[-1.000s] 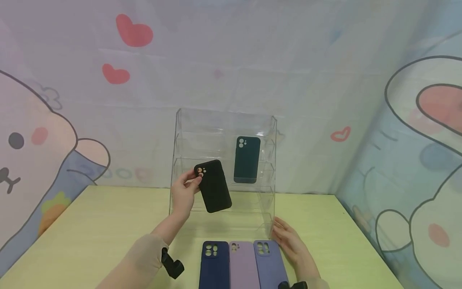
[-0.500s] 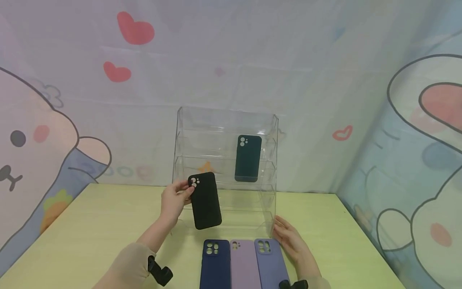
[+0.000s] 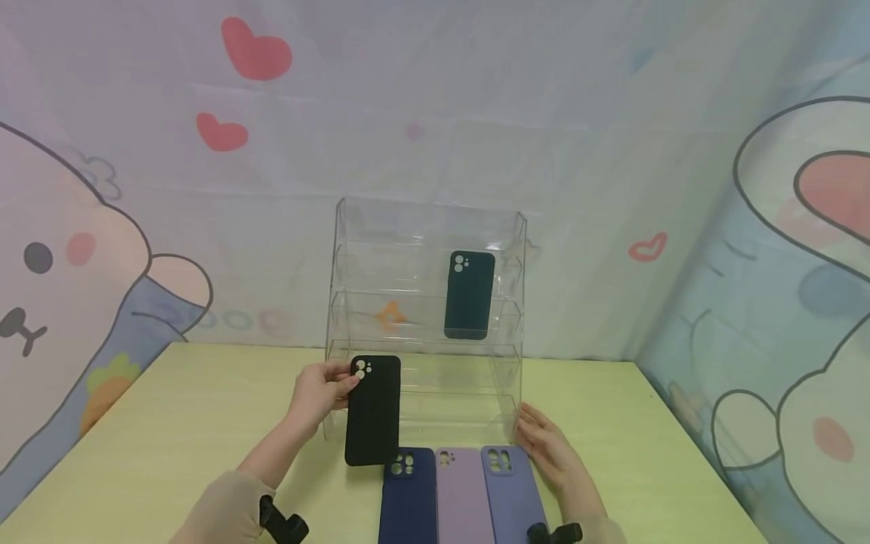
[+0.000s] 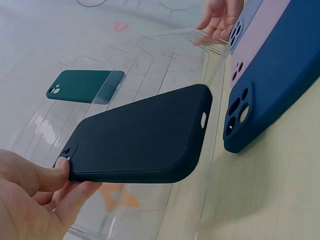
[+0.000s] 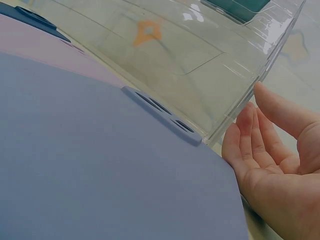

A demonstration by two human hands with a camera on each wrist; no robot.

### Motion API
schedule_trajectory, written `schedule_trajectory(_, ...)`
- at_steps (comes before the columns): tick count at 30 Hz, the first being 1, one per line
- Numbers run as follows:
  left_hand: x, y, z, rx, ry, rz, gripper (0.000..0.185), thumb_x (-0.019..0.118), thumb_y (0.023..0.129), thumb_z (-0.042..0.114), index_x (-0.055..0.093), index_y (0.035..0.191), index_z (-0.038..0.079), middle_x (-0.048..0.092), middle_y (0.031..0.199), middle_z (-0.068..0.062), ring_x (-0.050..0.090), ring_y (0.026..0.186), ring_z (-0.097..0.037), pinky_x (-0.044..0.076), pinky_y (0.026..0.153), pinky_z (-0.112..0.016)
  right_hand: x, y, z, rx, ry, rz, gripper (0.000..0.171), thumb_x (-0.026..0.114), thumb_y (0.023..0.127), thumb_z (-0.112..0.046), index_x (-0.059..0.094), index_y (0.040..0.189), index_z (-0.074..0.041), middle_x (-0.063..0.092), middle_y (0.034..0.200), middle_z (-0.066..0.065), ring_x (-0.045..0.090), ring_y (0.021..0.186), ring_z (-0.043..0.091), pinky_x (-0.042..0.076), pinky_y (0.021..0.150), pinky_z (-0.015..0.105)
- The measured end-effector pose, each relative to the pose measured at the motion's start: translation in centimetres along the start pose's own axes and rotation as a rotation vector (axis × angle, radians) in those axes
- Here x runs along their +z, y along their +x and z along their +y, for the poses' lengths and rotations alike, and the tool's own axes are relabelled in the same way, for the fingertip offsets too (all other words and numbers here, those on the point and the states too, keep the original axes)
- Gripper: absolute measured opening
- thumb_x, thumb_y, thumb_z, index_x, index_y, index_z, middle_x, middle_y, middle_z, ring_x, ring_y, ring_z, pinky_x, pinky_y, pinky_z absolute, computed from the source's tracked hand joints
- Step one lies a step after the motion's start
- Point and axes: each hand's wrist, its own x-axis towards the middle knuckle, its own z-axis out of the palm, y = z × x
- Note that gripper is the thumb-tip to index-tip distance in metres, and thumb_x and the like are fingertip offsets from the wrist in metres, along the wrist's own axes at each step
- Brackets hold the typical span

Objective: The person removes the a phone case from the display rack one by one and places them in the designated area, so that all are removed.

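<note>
My left hand [image 3: 318,391] pinches the camera end of a black phone case [image 3: 372,409], which hangs upright in front of the lower left of a clear acrylic tiered rack [image 3: 427,227]. In the left wrist view the black phone case [image 4: 145,137] lies between my thumb and fingers [image 4: 37,175]. A dark green case [image 3: 469,295] stands on an upper tier of the rack. My right hand [image 3: 549,452] rests open on the table at the rack's right front corner, fingers [image 5: 260,135] touching the acrylic edge. Beside it lie a periwinkle case [image 3: 508,495], a lilac case [image 3: 458,495] and a navy case [image 3: 408,495].
The yellow-green table [image 3: 170,423] runs to a cartoon-printed cloth backdrop [image 3: 102,242] behind and on both sides. The three flat cases lie side by side at the table's near edge, just before the rack.
My left hand has lowered the black case down and leftward, from the rack's middle tiers to near the table, and turned it upright. The right hand has stayed still.
</note>
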Motion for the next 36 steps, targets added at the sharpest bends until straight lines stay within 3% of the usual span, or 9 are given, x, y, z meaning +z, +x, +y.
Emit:
schedule_trajectory(4,-0.2,-0.6,-0.4,-0.011,0.032,-0.04,0.036,0.063,0.092,0.0,0.056,0.124,-0.017,0.067,0.101,-0.022,0.064,0.069,-0.009,0.06,0.062,-0.026,0.0,0.0,0.0,0.004,-0.001,0.013,0.063,0.045,0.1,0.001,0.01,0.152,0.009,0.026,0.153,0.02,0.057,0.107,-0.002,0.046,0.096,0.015)
schedule_trajectory(9,-0.5,-1.1,-1.1,-0.025,0.074,-0.086,0.037,0.063,0.093,0.001,0.055,0.123,-0.019,0.068,0.101,-0.026,0.064,0.066,-0.012,0.061,0.063,-0.031,-0.1,0.1,0.0,0.012,0.028,0.017,0.063,0.045,0.1,0.002,0.011,0.153,0.008,0.017,0.157,0.025,0.058,0.106,-0.001,0.046,0.095,0.014)
schedule_trajectory(15,-0.7,-1.6,-2.0,-0.074,0.106,-0.097,0.035,0.063,0.092,0.0,0.056,0.119,-0.021,0.067,0.089,-0.018,0.056,0.062,-0.012,0.061,0.06,-0.03,-0.1,0.1,0.1,0.01,0.048,0.019,0.063,0.043,0.099,0.003,0.01,0.152,0.008,0.012,0.159,0.027,0.058,0.105,-0.001,0.047,0.094,0.014)
schedule_trajectory(19,-0.7,-2.0,-2.5,-0.11,0.138,-0.127,0.034,0.063,0.092,0.001,0.056,0.117,-0.021,0.065,0.083,-0.015,0.058,0.063,-0.013,0.061,0.061,-0.031,-0.1,0.1,0.1,0.01,0.052,0.01,0.063,0.043,0.099,0.003,0.009,0.152,0.008,0.012,0.159,0.027,0.058,0.106,0.0,0.046,0.094,0.014)
schedule_trajectory(25,-0.7,-2.6,-2.9,-0.142,0.166,-0.158,0.035,0.064,0.09,0.0,0.056,0.115,-0.023,0.069,0.086,-0.02,0.066,0.061,-0.014,0.061,0.06,-0.032,-0.1,0.0,0.0,0.009,0.041,0.005,0.063,0.041,0.1,0.004,0.008,0.153,0.007,0.011,0.159,0.027,0.056,0.107,0.0,0.046,0.094,0.013)
schedule_trajectory(36,-0.7,-3.2,-4.4,-0.177,0.206,-0.196,0.03,0.066,0.089,-0.001,0.058,0.108,-0.023,0.067,0.081,-0.017,0.06,0.053,-0.012,0.06,0.056,-0.03,0.0,0.0,-0.1,0.009,0.032,0.002,0.062,0.041,0.1,0.003,0.009,0.153,0.007,0.012,0.159,0.025,0.056,0.107,-0.001,0.045,0.096,0.013)
